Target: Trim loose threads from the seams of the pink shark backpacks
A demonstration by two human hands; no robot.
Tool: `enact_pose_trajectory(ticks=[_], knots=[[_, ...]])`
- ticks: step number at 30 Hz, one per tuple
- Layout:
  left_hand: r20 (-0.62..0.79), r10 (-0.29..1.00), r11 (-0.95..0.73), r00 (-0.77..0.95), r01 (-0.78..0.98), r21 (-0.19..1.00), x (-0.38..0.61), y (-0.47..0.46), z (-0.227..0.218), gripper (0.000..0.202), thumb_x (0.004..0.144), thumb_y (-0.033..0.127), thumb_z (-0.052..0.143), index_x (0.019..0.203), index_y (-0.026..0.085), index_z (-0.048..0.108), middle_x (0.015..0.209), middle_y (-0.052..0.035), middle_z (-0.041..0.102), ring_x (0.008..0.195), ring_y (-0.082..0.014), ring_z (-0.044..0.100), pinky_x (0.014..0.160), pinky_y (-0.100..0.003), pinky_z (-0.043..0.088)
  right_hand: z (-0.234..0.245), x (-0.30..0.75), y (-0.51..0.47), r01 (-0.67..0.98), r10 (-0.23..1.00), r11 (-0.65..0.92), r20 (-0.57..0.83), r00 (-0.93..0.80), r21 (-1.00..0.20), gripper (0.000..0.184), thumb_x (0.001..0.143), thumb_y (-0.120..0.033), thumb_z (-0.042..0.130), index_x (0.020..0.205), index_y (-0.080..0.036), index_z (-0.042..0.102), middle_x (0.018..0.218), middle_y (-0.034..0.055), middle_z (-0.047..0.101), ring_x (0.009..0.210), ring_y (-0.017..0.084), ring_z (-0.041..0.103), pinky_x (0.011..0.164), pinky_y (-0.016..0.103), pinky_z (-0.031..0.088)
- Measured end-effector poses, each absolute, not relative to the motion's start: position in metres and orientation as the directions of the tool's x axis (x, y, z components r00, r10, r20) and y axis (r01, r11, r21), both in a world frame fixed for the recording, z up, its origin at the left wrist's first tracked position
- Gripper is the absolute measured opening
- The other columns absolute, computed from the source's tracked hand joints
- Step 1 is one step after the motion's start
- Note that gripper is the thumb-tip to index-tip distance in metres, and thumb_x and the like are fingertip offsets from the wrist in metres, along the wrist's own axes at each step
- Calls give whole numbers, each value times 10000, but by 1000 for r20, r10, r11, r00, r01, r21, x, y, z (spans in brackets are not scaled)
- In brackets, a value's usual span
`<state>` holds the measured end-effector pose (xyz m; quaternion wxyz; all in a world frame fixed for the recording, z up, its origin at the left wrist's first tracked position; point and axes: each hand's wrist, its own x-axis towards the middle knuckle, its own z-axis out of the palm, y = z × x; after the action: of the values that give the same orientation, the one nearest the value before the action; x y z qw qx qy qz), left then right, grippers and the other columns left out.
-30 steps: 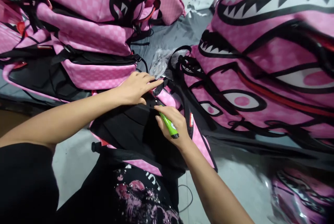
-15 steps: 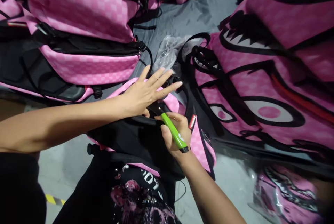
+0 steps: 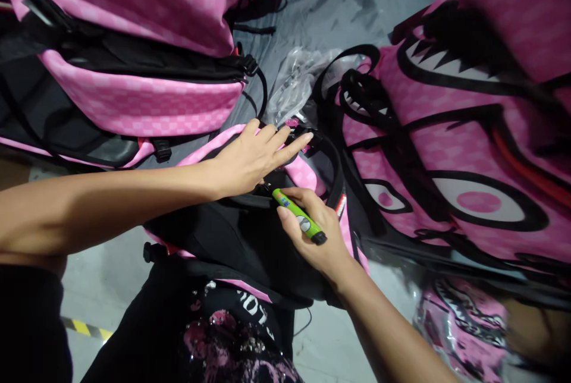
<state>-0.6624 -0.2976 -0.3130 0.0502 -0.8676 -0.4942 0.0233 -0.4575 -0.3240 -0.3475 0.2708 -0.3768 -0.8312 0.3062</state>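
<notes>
The green tool, a slim stick with a black end cap, lies across the fingers of the right hand, which curl shut around it with the thumb along its side. Its tip points at the upper edge of the black back panel of a pink-and-black backpack. That backpack lies directly in front of the person. The left hand rests flat on the backpack's top, fingers stretched out and slightly spread, holding nothing. Just beyond the backpack is a crumpled clear plastic bag on a grey sheet. To the backpack's left is a stack of pink checkered backpacks; to its right lie pink backpacks with shark faces. Nearer than the backpack is the person's black printed shirt.
</notes>
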Motion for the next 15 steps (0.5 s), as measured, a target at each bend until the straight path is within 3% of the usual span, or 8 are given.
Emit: enact_pose_trajectory(ticks=[4, 7, 11, 15], knots=[[-37, 869, -495, 494, 863, -98, -663, -293, -312, 915, 855, 253, 634, 1594, 144, 106, 1563, -197, 365, 1277, -368, 475, 1016, -482, 361, -341, -469, -311, 434, 778, 493, 159, -607, -754, 162, 904, -333, 643, 999, -216, 701, 972, 65, 718, 924, 220, 694, 843, 363, 572], [-96, 868, -496, 488, 862, -107, -664, -290, -308, 914, 848, 240, 650, 1590, 126, 129, 1572, -206, 350, 1259, -371, 485, 983, -465, 376, -338, -469, -306, 467, 760, 496, 105, -642, -732, 176, 896, -299, 644, 1025, -212, 727, 944, 67, 706, 892, 216, 688, 821, 367, 580], [-93, 854, -520, 512, 850, -82, -666, -287, -307, 894, 840, 210, 633, 1588, 138, 148, 1561, -184, 379, 1248, -350, 484, 974, -432, 372, -341, -464, -309, 421, 755, 496, 137, -641, -760, 212, 905, -265, 645, 1098, -215, 717, 1001, 71, 728, 951, 210, 699, 865, 363, 581], [-113, 858, -511, 502, 856, -78, -667, -286, -308, 868, 843, 215, 591, 1584, 121, 148, 1568, -180, 368, 1255, -353, 469, 978, -437, 369, -347, -470, -314, 440, 789, 486, 162, -593, -755, 179, 871, -264, 689, 1043, -219, 712, 989, 57, 762, 916, 229, 724, 850, 392, 584]])
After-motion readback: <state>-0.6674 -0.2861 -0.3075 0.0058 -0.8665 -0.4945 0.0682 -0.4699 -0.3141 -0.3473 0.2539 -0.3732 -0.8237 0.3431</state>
